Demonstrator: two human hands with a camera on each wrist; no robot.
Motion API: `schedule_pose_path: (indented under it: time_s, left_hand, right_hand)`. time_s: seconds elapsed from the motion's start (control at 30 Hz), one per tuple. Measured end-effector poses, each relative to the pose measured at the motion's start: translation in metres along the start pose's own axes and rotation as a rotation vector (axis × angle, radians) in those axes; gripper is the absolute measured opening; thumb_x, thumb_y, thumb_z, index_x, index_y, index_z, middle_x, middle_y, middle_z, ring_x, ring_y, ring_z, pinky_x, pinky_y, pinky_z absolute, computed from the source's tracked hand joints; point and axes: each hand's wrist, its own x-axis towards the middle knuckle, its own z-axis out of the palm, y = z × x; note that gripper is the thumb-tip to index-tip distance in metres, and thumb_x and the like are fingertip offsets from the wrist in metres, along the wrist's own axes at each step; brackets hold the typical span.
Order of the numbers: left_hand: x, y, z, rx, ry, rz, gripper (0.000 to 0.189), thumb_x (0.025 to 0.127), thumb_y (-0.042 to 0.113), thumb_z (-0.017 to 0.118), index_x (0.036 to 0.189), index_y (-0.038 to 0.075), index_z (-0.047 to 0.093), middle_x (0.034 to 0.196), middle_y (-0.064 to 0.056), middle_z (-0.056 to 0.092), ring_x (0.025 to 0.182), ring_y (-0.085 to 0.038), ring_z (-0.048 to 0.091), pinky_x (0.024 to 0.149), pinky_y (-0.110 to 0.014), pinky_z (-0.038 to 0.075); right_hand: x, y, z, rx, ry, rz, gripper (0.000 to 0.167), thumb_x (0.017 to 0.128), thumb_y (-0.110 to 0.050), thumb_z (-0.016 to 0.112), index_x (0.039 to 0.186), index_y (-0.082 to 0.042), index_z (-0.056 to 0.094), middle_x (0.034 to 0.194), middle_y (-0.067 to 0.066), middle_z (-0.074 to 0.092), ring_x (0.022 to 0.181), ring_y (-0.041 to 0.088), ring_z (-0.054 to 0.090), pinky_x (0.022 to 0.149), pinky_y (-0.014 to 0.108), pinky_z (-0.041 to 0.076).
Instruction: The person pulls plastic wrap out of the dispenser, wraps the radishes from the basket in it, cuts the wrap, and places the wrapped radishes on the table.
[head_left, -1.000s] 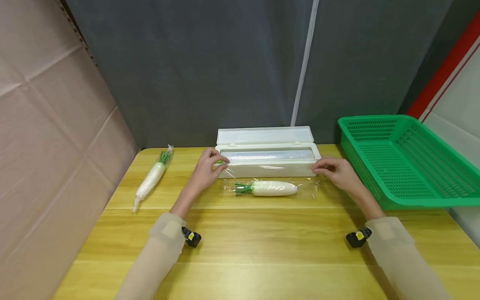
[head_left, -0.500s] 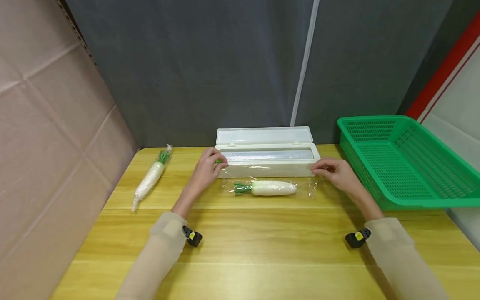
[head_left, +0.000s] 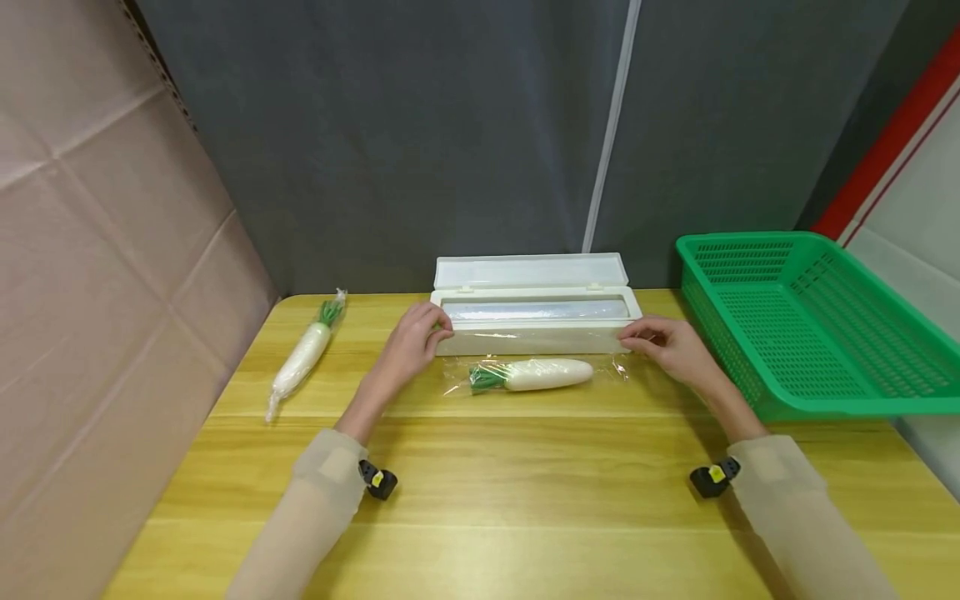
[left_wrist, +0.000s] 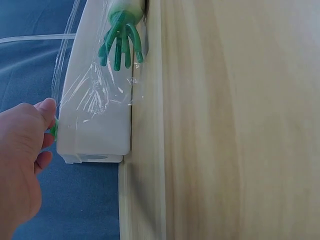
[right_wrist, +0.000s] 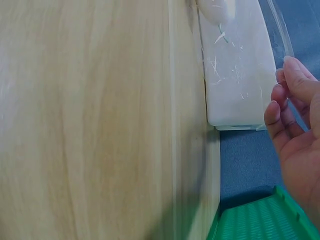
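Note:
My left hand (head_left: 411,340) pinches the near edge of a sheet of clear plastic wrap (left_wrist: 92,97) by the left end of a white wrap dispenser box (head_left: 532,340). At the box's right end, my right hand (head_left: 671,346) pinches the other end of that edge between thumb and fingers. A white radish (head_left: 549,375) with green leaf stubs (left_wrist: 120,42) lies under or in the wrap, just in front of the box, leaves toward the left. The box lid (head_left: 531,271) stands raised, showing the roll of film (head_left: 534,311) inside.
Another radish (head_left: 300,360), tightly wrapped with twisted ends, lies at the table's left side. A green plastic basket (head_left: 795,333) stands at the right, near my right forearm. The wooden table (head_left: 540,492) meets a dark grey curtain (head_left: 390,150) behind the box.
The radish by the box has turned slightly, its leaf end nearer and its tip farther away. The wrap's right end has drawn inward a little. Both hands have shifted only slightly, still pinching the film.

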Motion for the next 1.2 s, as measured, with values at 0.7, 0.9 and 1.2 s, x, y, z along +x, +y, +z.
schedule_pose_path:
  time_s: [0.7,0.9,1.2]
  left_hand:
    - [-0.004,0.004,-0.001,-0.099,-0.083,-0.064,0.006,0.097,0.003,0.062,0.097,-0.001,0.059,0.091,-0.008,0.058,0.088,-0.022,0.053,0.079,-0.033,0.049]
    - [-0.007,0.004,-0.003,-0.100,-0.077,-0.039,0.008,0.099,0.004,0.062,0.105,-0.001,0.064,0.097,-0.009,0.063,0.090,-0.022,0.056,0.080,-0.034,0.051]
    - [-0.017,0.011,-0.010,-0.033,-0.086,0.038,0.009,0.099,0.007,0.064,0.102,0.005,0.072,0.100,-0.005,0.066,0.099,-0.022,0.059,0.085,-0.035,0.052]
  right_hand:
    - [0.004,0.041,0.007,-0.006,0.005,0.017,0.007,0.092,-0.004,0.074,0.098,-0.003,0.076,0.085,0.010,0.069,0.064,0.012,0.056,0.056,0.020,0.046]
    - [0.003,0.035,0.007,-0.027,0.004,0.028,0.008,0.092,0.000,0.072,0.099,0.001,0.075,0.084,0.013,0.068,0.063,0.021,0.056,0.055,0.020,0.045]
    - [-0.003,0.015,0.005,-0.004,-0.026,0.049,0.009,0.094,0.006,0.066,0.102,0.009,0.070,0.076,0.022,0.061,0.064,0.028,0.055,0.056,0.022,0.046]
